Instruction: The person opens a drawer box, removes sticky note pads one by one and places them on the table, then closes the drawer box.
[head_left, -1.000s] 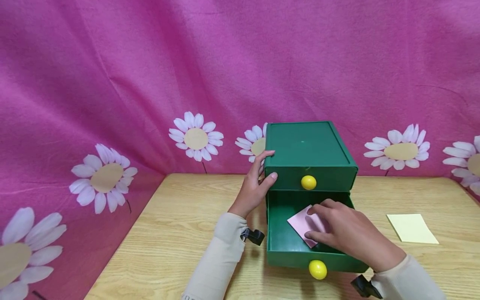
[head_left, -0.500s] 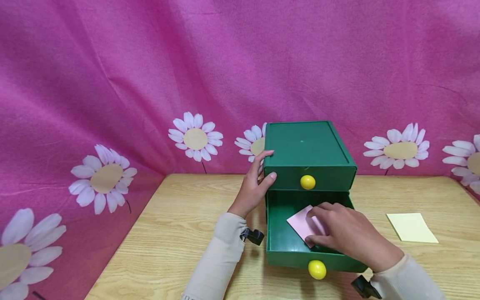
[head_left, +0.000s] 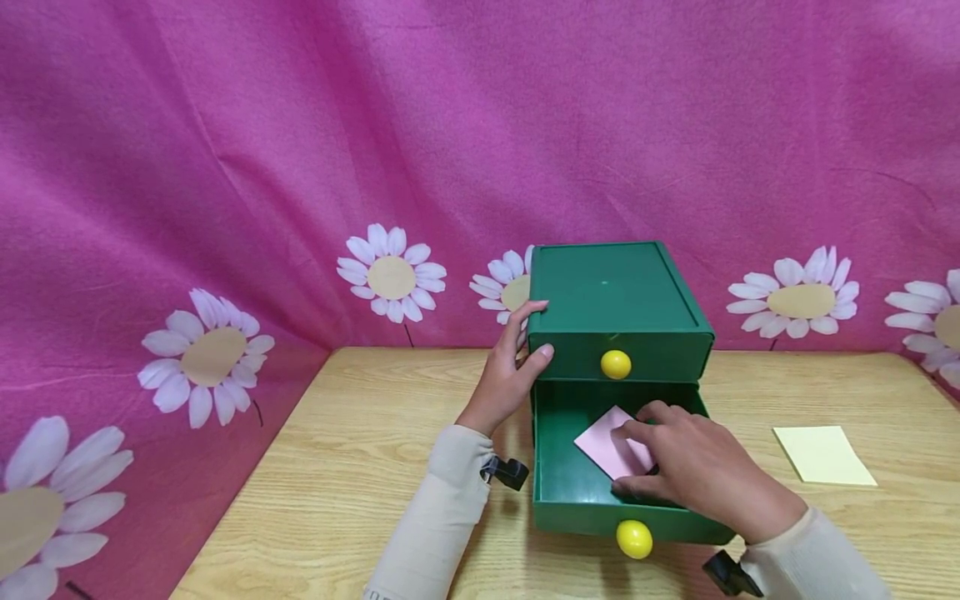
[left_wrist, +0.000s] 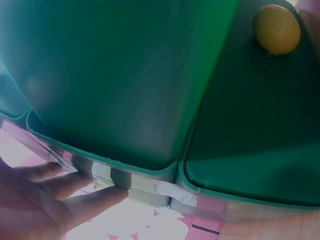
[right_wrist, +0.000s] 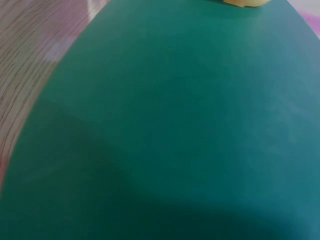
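Observation:
A green two-drawer unit [head_left: 611, 287] with yellow knobs stands on the table. Its lower drawer [head_left: 558, 479] is pulled out. On that drawer's floor lies a square pink sticky note pad [head_left: 600, 442], turned cornerwise. My right hand [head_left: 693, 458] reaches in over the drawer's right side, curled thumb and fingers at the pad's right half, hiding part of it. My left hand [head_left: 506, 375] steadies the unit's upper left corner, thumb on the front. In the left wrist view, straight fingers [left_wrist: 97, 202] press the side. The right wrist view shows only green plastic and a yellow knob [right_wrist: 245, 2].
A yellow sticky note pad [head_left: 825, 456] lies on the wooden table [head_left: 375, 433], right of the drawers. The upper drawer [head_left: 660, 358] is closed. Behind the table hangs a magenta cloth [head_left: 450, 125] printed with white daisies.
The pink pad has turned slightly and shifted a little towards the drawer's back under my right hand's fingers. My left hand and the drawer unit stay where they were.

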